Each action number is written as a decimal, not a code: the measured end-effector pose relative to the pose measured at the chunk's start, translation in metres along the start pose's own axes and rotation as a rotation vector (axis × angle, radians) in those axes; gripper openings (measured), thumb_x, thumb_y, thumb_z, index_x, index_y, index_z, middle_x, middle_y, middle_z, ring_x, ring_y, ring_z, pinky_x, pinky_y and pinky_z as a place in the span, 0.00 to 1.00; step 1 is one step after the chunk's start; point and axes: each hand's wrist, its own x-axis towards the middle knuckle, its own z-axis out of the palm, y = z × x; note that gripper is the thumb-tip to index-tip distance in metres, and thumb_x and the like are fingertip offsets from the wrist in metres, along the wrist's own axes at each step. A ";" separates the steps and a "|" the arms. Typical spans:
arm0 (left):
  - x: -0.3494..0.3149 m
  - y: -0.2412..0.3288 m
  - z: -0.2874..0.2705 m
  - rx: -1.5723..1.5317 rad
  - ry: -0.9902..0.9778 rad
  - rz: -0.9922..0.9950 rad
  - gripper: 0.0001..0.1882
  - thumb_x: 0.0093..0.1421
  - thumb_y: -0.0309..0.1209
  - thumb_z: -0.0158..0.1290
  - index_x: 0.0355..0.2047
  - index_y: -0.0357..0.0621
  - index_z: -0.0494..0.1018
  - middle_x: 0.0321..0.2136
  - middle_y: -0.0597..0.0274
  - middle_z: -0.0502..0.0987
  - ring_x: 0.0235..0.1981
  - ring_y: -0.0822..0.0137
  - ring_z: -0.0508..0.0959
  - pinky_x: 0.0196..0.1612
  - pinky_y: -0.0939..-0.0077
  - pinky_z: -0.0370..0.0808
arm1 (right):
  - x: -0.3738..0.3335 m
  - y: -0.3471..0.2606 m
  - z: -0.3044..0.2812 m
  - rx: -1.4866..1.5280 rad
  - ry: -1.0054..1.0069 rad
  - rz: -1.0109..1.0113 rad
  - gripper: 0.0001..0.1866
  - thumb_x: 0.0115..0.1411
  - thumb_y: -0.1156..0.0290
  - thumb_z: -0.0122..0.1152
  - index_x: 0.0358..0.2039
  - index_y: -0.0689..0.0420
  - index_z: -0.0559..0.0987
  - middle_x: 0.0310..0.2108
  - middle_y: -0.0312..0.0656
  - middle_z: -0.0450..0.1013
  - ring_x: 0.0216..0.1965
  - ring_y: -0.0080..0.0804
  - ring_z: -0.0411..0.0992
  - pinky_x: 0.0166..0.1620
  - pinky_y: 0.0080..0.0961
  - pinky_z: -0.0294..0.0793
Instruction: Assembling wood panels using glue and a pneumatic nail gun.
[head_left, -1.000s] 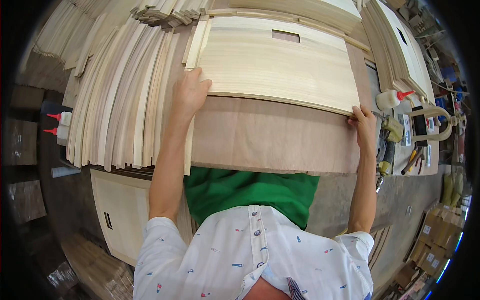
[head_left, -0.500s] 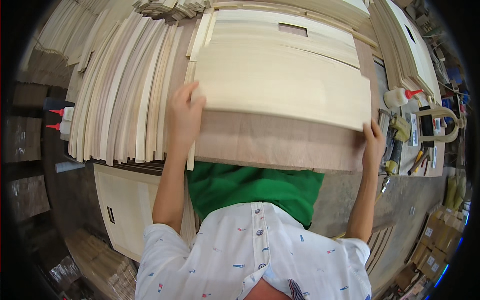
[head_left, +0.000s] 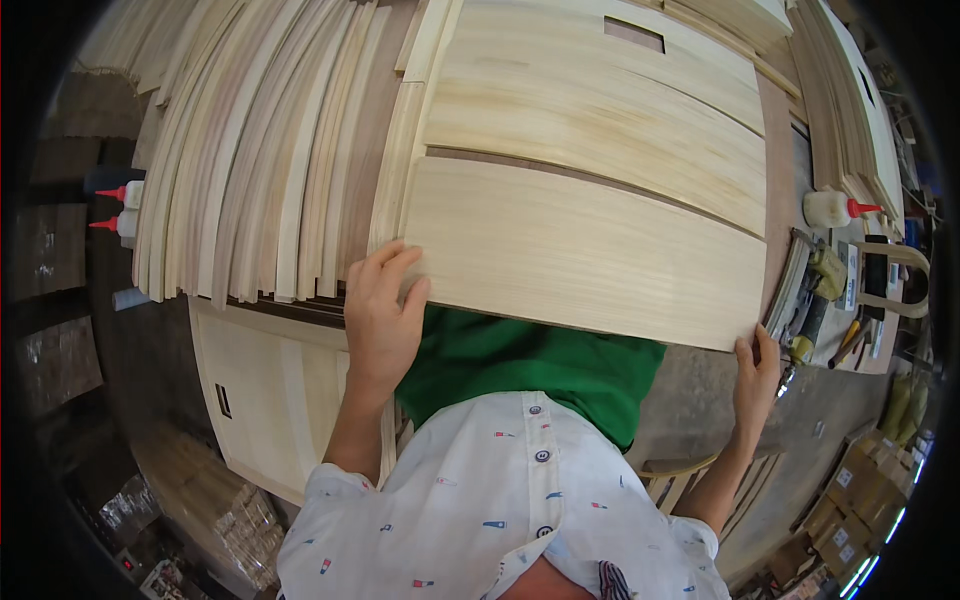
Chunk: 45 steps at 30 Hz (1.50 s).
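A long pale wooden board (head_left: 590,250) lies nearest to me, its front edge along the front of the workbench. My left hand (head_left: 385,315) holds its left end, fingers over the edge and thumb near the front. At the front right corner, my right hand (head_left: 758,375) grips the board between thumb and fingers. Beyond a narrow dark gap lies a second wooden board (head_left: 600,135). Farther back is a board with a rectangular slot (head_left: 540,35). A light wood strip (head_left: 398,170) runs along the left ends of the boards.
Many thin wood strips (head_left: 250,150) lie side by side at left, with red-tipped glue bottles (head_left: 128,222) beyond them. At right are another glue bottle (head_left: 828,208), a nail gun (head_left: 822,280) and hand tools (head_left: 850,340). Stacked panels (head_left: 850,110) stand at the far right.
Both hands have drawn the near board toward me, off the second board, which now shows fully with a gap between them. The whole view has shifted a little too.
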 end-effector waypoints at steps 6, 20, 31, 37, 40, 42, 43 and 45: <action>0.005 -0.001 0.006 0.064 0.009 0.095 0.16 0.53 0.23 0.58 0.43 0.38 0.75 0.47 0.52 0.75 0.46 0.53 0.72 0.48 0.64 0.70 | -0.002 -0.018 0.006 -0.210 0.026 -0.052 0.23 0.62 0.66 0.57 0.53 0.69 0.71 0.47 0.53 0.70 0.48 0.47 0.69 0.52 0.34 0.67; 0.081 -0.002 0.025 0.141 0.130 0.222 0.20 0.56 0.29 0.56 0.49 0.37 0.72 0.50 0.51 0.73 0.51 0.50 0.69 0.54 0.60 0.66 | 0.067 -0.038 0.008 -0.014 0.193 -0.251 0.24 0.63 0.64 0.56 0.54 0.68 0.70 0.49 0.53 0.71 0.47 0.43 0.71 0.51 0.31 0.68; 0.111 -0.022 0.064 0.207 0.277 0.328 0.22 0.51 0.32 0.61 0.46 0.37 0.74 0.47 0.56 0.76 0.48 0.55 0.69 0.53 0.58 0.63 | 0.144 -0.025 0.047 0.000 0.167 -0.252 0.25 0.58 0.64 0.58 0.52 0.68 0.73 0.48 0.54 0.71 0.50 0.47 0.69 0.55 0.34 0.66; 0.109 -0.015 0.064 0.226 0.228 0.347 0.20 0.56 0.33 0.57 0.47 0.36 0.74 0.50 0.53 0.75 0.55 0.52 0.67 0.57 0.58 0.61 | 0.140 -0.024 0.048 0.076 0.231 -0.225 0.24 0.58 0.64 0.58 0.50 0.67 0.74 0.47 0.53 0.72 0.50 0.47 0.68 0.55 0.34 0.65; 0.110 -0.013 0.067 0.252 0.279 0.345 0.19 0.55 0.32 0.58 0.45 0.36 0.75 0.50 0.53 0.74 0.56 0.52 0.66 0.56 0.57 0.61 | 0.133 -0.037 0.051 0.189 0.187 -0.127 0.23 0.58 0.64 0.59 0.50 0.66 0.75 0.49 0.54 0.71 0.53 0.48 0.67 0.57 0.35 0.64; 0.111 -0.013 0.066 0.254 0.279 0.348 0.19 0.55 0.32 0.58 0.46 0.36 0.74 0.51 0.50 0.73 0.57 0.52 0.65 0.57 0.56 0.60 | 0.128 -0.045 0.054 -0.033 0.246 -0.251 0.23 0.58 0.63 0.58 0.50 0.66 0.75 0.52 0.54 0.70 0.55 0.49 0.66 0.58 0.36 0.63; 0.110 -0.013 0.066 0.255 0.278 0.348 0.19 0.55 0.32 0.58 0.46 0.36 0.74 0.51 0.50 0.73 0.57 0.52 0.65 0.57 0.56 0.60 | 0.126 -0.045 0.053 -0.058 0.249 -0.257 0.22 0.59 0.63 0.58 0.49 0.66 0.76 0.54 0.54 0.69 0.56 0.50 0.65 0.59 0.37 0.62; 0.109 -0.014 0.067 0.249 0.255 0.352 0.19 0.55 0.32 0.58 0.46 0.36 0.74 0.52 0.48 0.72 0.58 0.51 0.64 0.57 0.55 0.60 | 0.125 -0.043 0.053 -0.051 0.250 -0.256 0.22 0.59 0.64 0.58 0.49 0.66 0.75 0.54 0.54 0.69 0.57 0.50 0.64 0.60 0.37 0.61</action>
